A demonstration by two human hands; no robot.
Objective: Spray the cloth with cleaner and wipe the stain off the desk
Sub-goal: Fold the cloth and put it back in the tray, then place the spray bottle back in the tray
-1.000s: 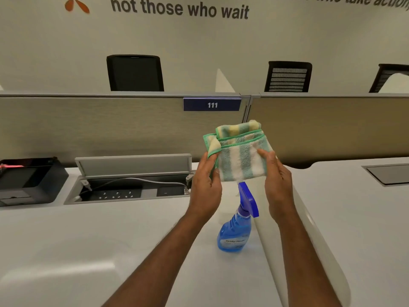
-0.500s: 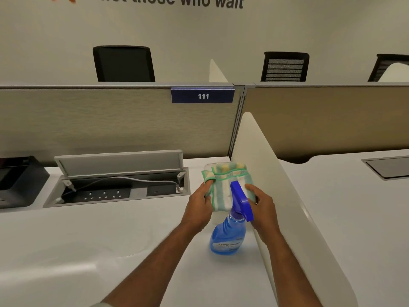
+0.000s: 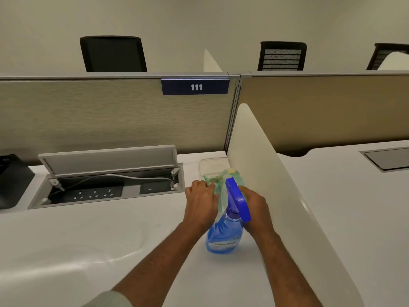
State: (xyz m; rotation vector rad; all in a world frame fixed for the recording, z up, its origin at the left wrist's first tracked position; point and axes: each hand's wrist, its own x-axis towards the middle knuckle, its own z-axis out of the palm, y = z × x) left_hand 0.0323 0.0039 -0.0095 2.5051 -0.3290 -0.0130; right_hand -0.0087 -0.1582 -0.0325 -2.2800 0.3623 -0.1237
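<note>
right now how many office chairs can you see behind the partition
3. One chair at the left, one right of centre, one cut off by the right edge. Only their backs show; the partition may hide others.

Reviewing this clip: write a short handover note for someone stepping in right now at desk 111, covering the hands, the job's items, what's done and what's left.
Left hand and right hand: both grip the green-and-white striped cloth, low over the white desk, next to a clear plastic container.
Blue spray bottle of cleaner: upright on the desk between the wrists, in neither hand's grip.
Done: cloth in hand.
Left: take the bottle, spray the cloth, wipe. No stain is discernible in this view; find it first.
</note>
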